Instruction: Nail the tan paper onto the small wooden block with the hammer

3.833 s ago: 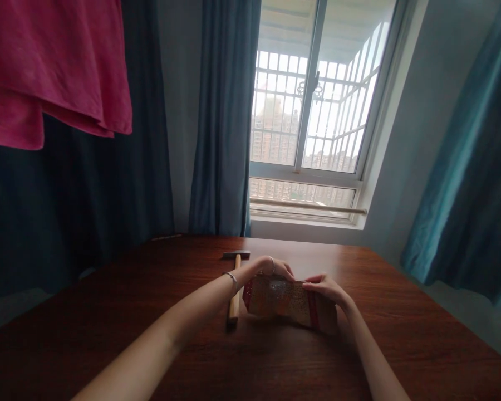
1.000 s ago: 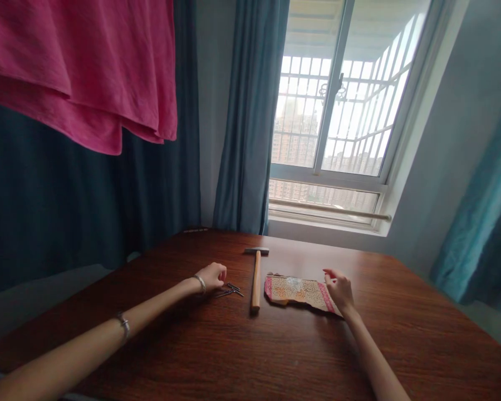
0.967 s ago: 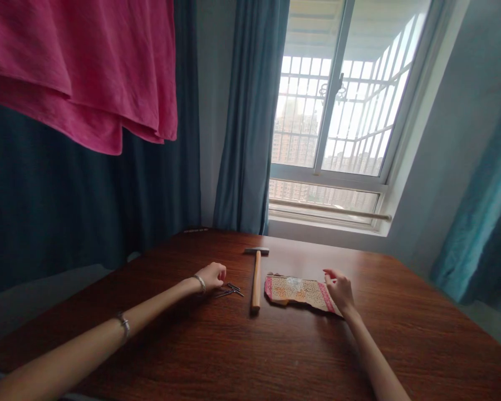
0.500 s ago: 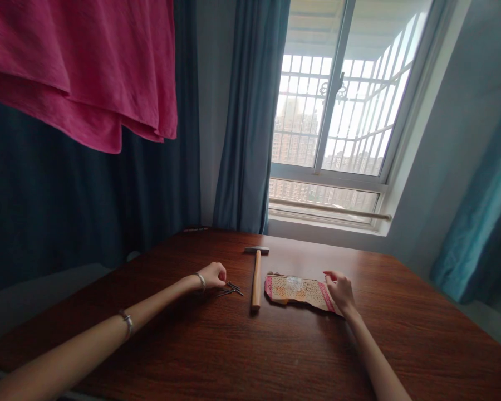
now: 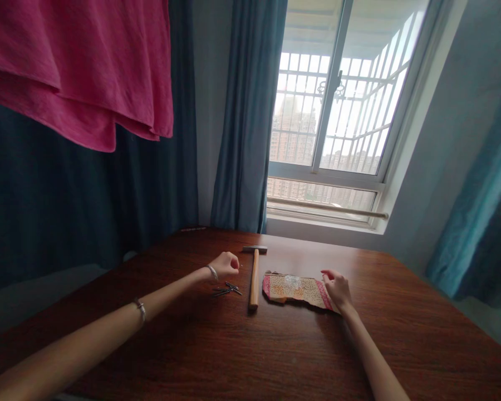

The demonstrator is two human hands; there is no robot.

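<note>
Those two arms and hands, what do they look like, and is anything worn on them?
Human ones, with no gloves or visible sleeves. The left hand has a silvery bracelet at its wrist, and a second silvery band sits farther up. The right hand shows no jewellery.

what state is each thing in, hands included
wooden-handled metal hammer: lying untouched
thin dark metal nails: loose, crossed
pink-banded speckled cardboard: lying down, ragged
pink fabric cloth: hanging
middle blue fabric curtain: gathered
grey-framed glass window: open or shut unclear
left hand: fingers curled, grip unclear
right hand: bent, at cardboard's right end
</note>
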